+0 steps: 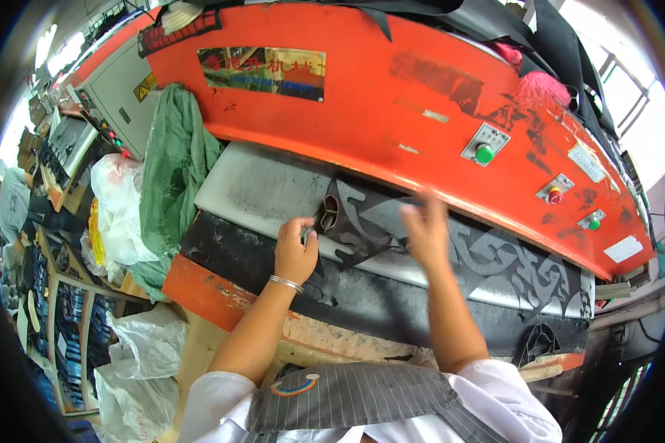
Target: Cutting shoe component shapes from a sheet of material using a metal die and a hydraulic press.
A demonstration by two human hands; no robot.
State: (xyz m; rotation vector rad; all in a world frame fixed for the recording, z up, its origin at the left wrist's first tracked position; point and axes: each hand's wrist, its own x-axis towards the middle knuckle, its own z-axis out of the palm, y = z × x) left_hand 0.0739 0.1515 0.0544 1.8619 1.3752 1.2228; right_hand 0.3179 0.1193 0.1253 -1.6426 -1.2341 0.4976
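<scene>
My left hand (295, 252), with a silver bangle at its wrist, is half curled over the near side of the pale cutting bed (255, 177). Its thumb and fingers are apart, and nothing shows between them. Just right of it a small metal cutting die (330, 213) stands on a dark sheet (362, 238). The sheet has curved shapes cut out of it, and the grey bed shows through. Motion smears my right hand (425, 230) above the sheet, so its fingers cannot be made out clearly. More cut-out openings run along the sheet to the right.
A red press beam (362, 96) spans the far side of the bed, with a green button (484, 153) and a red knob (555, 196). Another strip-metal die (539, 344) lies at the near right edge. Green sacking (171, 170) and white bags (118, 207) crowd the left.
</scene>
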